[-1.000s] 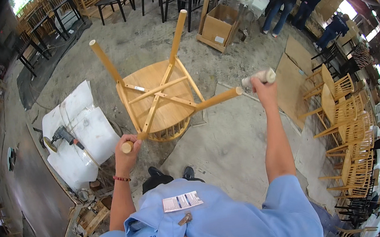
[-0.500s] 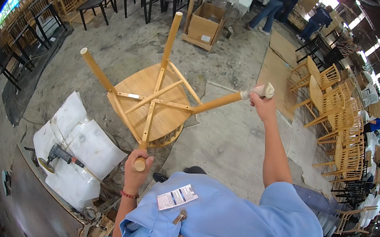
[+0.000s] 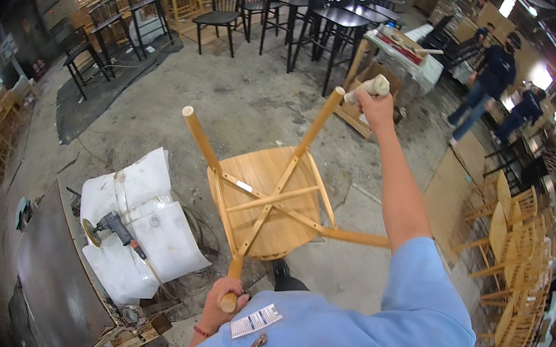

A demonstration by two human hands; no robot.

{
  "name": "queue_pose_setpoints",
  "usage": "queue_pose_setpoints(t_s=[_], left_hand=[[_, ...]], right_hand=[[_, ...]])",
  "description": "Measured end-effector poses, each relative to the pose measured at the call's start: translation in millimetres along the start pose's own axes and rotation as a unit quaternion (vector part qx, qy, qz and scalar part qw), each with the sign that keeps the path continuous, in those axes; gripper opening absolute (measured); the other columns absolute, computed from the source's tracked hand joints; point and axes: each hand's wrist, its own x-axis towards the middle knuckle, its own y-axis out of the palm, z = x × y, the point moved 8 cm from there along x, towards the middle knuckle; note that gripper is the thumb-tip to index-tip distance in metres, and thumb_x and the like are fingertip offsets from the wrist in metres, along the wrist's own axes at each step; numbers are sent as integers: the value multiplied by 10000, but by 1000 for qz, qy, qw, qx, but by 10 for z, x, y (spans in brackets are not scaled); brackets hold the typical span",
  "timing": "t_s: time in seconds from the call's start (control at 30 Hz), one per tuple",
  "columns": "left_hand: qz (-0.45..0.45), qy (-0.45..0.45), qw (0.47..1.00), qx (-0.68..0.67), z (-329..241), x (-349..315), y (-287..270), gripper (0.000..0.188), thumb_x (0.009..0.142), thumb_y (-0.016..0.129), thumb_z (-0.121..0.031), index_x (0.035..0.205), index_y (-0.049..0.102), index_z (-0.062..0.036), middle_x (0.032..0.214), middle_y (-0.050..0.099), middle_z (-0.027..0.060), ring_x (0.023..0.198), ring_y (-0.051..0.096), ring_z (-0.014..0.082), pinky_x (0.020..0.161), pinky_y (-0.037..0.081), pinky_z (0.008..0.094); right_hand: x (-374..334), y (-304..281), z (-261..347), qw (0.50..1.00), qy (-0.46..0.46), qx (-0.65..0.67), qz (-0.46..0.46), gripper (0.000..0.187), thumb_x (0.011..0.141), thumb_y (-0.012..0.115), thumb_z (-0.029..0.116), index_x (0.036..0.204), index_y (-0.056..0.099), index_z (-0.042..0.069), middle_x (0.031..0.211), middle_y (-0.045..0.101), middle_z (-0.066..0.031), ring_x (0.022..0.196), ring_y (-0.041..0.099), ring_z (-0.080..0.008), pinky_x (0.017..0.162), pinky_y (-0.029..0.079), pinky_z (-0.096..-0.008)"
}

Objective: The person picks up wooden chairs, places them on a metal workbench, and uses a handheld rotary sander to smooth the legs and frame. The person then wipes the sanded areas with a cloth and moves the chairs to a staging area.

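Observation:
A light wooden chair (image 3: 260, 166) is tipped over in front of me, with the underside of its seat and its crossed stretchers facing up. My left hand (image 3: 221, 299) is wrapped round the near left leg, close to its end. In my right hand (image 3: 375, 107) is an off-white rolled piece (image 3: 376, 85), perhaps cloth or paper. It sits against or right beside the tip of the far right leg (image 3: 333, 102); I cannot tell whether it goes round the wood. The near right leg passes partly behind my right forearm.
On my left, a corded power sander (image 3: 114, 226) lies on a white padded bundle (image 3: 149, 250) beside a dark board (image 3: 48, 261). Black chairs (image 3: 219, 17) and a cluttered table (image 3: 407, 45) stand ahead. People (image 3: 496, 73) work at the far right, beyond rows of wooden chairs (image 3: 504, 230).
My right hand has moved with the off-white roll from the near right leg's end to the far right leg's tip. My left hand keeps its hold; the view has shifted.

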Motion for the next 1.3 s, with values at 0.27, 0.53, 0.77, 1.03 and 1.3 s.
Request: queue_pose_setpoints(t_s=[0.27,0.53,0.77,1.03,1.3], left_hand=[[-62,-63,996,8,56,-110,19,262,733,765,-18,867,545,-69,917,626,95,978,622,299,887,486,397],[-73,-104,991,-28,59,-67,65,239,746,749,-11,862,547,-64,936,624,98,1002,614,297,917,477,402],[-83,-101,991,-16,7,-51,20,219,769,749,-30,870,559,-71,958,633,84,1014,612,269,911,480,374],[-134,-123,983,-31,-77,-179,32,212,805,743,-70,921,567,-88,983,642,58,1084,606,252,959,476,379],[-170,-130,975,-61,16,-245,63,205,803,739,-68,919,571,-86,994,639,48,1064,597,229,956,466,368]], right_hand=[[862,263,-641,999,8,-40,-31,169,748,686,147,795,651,-12,648,634,-55,565,619,-161,559,492,-339],[947,82,-741,1000,-15,-18,8,223,755,700,146,879,641,-30,667,637,-78,534,606,-161,515,485,-332],[873,242,-395,992,-112,-54,-22,142,803,686,126,870,654,5,709,640,-51,559,601,-124,508,480,-278],[-374,3026,985,911,-93,139,377,190,781,702,145,899,660,2,748,665,-34,642,629,-136,595,510,-303],[-329,3766,979,939,-104,-25,326,345,760,721,233,1005,680,-5,924,715,-140,875,695,-236,769,532,-367]])
